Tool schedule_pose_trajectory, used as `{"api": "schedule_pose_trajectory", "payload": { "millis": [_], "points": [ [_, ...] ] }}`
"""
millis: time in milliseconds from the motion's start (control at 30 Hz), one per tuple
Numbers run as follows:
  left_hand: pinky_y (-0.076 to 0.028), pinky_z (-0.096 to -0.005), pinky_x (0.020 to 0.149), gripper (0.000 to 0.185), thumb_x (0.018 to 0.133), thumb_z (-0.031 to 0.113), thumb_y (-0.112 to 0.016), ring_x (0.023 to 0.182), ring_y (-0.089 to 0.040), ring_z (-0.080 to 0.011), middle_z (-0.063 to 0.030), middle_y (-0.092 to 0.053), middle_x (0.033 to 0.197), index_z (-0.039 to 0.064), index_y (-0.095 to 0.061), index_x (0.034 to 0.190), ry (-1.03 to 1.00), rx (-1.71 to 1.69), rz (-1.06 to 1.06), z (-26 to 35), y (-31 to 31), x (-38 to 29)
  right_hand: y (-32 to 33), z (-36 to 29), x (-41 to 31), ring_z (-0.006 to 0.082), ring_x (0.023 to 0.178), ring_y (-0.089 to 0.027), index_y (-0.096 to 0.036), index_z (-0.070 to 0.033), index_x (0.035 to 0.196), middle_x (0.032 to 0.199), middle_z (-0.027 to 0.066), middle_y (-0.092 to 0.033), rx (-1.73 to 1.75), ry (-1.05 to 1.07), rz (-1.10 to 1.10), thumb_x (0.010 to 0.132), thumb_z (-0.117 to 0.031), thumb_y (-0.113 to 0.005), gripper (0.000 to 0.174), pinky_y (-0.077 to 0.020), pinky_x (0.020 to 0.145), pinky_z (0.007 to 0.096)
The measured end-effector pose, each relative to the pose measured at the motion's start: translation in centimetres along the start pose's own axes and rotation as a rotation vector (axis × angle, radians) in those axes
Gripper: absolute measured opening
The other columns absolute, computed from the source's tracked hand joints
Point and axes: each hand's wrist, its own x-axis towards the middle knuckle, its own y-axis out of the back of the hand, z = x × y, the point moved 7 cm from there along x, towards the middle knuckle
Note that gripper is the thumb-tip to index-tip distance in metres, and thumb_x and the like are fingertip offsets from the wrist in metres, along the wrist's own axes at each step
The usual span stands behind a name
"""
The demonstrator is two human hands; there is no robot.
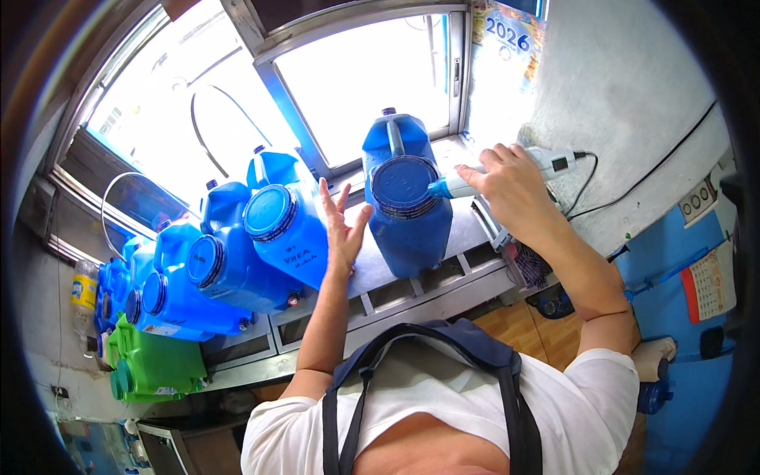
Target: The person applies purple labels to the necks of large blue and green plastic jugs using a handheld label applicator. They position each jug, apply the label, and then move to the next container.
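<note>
My right hand (512,187) grips a white corded heat gun or similar handheld tool (543,163). Its blue tip is at the right edge of the large round lid (404,181) of a dark blue plastic water jug (409,237), which stands upright before me. To the left of that jug, my left hand (344,231) is raised with its fingers spread, holding nothing. Behind this hand is a brighter blue jug (309,237) with handwriting on its front; whether the hand touches it I cannot tell.
More blue jugs (231,267) line the metal counter (380,314) to the left, with green jugs (160,362) at the far end. A clear plastic bottle (84,297) hangs by the wall. Windows (362,83) rise behind the counter. The tool's black cord (647,172) runs along the right wall.
</note>
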Motion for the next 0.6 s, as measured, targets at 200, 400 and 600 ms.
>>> {"api": "schedule_pose_trajectory", "payload": {
  "millis": [200,400,600],
  "points": [
    [-0.030,-0.0483,0.111,0.111,0.073,0.020,-0.078,0.133,-0.040,-0.0365,-0.0280,-0.026,0.149,0.000,-0.002,0.152,-0.125,0.069,0.197,4.0,-3.0,-4.8,1.2,-6.0,4.6,0.0203,0.087,-0.062,-0.071,-0.008,0.074,0.076,0.0064,-0.065,0.012,0.337,0.202,0.074,-0.016,-0.063,0.011,-0.0430,0.078,0.0340],
    [0.007,-0.0667,0.109,0.120,0.070,0.027,-0.076,0.143,-0.022,-0.0438,-0.0336,-0.020,0.152,0.001,0.009,0.152,-0.112,0.161,0.059,6.3,-6.8,-7.3,-4.3,-5.8,10.3,0.0206,0.087,-0.067,-0.075,-0.013,0.073,0.082,0.0071,-0.071,-0.149,0.334,0.096,0.075,-0.018,-0.064,0.012,-0.0465,0.078,0.0350],
    [0.002,-0.0680,0.109,0.132,0.067,0.037,-0.078,0.143,-0.019,-0.0469,-0.0359,-0.018,0.152,0.003,0.018,0.150,-0.103,0.242,0.030,6.1,-6.7,-6.3,-5.6,2.0,8.6,0.0207,0.093,-0.063,-0.073,-0.013,0.077,0.085,0.0073,-0.067,-0.140,0.140,-0.074,0.077,-0.011,-0.063,0.010,-0.0442,0.081,0.0362]
  ]
}}
